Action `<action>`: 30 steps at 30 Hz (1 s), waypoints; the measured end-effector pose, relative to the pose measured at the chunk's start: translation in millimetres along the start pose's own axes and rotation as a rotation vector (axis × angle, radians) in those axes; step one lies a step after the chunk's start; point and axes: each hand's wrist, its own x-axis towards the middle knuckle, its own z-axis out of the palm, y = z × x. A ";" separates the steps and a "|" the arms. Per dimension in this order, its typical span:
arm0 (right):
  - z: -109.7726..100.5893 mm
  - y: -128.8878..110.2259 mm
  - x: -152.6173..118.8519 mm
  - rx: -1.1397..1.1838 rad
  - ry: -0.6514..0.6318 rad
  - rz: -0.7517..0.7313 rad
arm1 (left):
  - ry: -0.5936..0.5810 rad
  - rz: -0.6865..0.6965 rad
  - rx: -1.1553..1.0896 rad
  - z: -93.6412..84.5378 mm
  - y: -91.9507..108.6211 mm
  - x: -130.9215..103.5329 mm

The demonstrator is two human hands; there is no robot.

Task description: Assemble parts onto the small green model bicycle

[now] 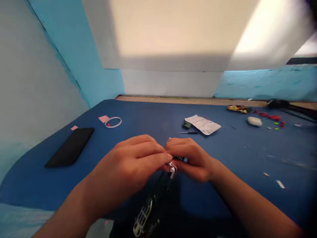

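both hands meet over the near middle of the blue bench (pixel 247 148), and the thing between them is a small dark part with a bright metal fitting (pixel 172 168) at its tip. it lies right at the fingertips of both, not off to either side. the left hand (pixel 133 162) comes in from the left with its fingers curled closed, pinching over the top of the part; the right hand (pixel 190 158) comes in from the right, also closed, pinching the far end. from the pinch a dark strap or cable (pixel 158 191) runs down and toward the person, ending in a silvery wire-like piece (pixel 143 218) near the bottom edge, so the long axis runs from the hands back to the body. exactly what it is, the blur hides. neither hand is nearer; both are touching it.

well apart to the left lies a black phone (pixel 70 147), with a ring of tape (pixel 113 122) beyond it. past the hands lie a folded paper slip (pixel 203 124) and a thin dark tool (pixel 188 133).
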 end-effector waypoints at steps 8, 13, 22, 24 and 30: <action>5.3 1.6 -2.3 -0.038 0.054 0.005 | 0.141 0.010 0.008 15.7 -1.8 -5.9; 7.9 6.1 -1.8 -0.072 0.059 -0.001 | 0.191 0.025 0.034 21.4 -5.6 -10.5; 5.8 8.9 -3.1 -0.097 0.062 0.014 | 0.226 0.033 0.064 26.2 -7.1 -11.0; 6.0 8.5 -2.7 -0.100 0.062 0.015 | 0.224 0.032 0.065 26.6 -7.3 -11.4; 6.0 6.8 -2.1 -0.107 0.064 0.024 | 0.229 0.023 0.051 27.7 -8.4 -12.9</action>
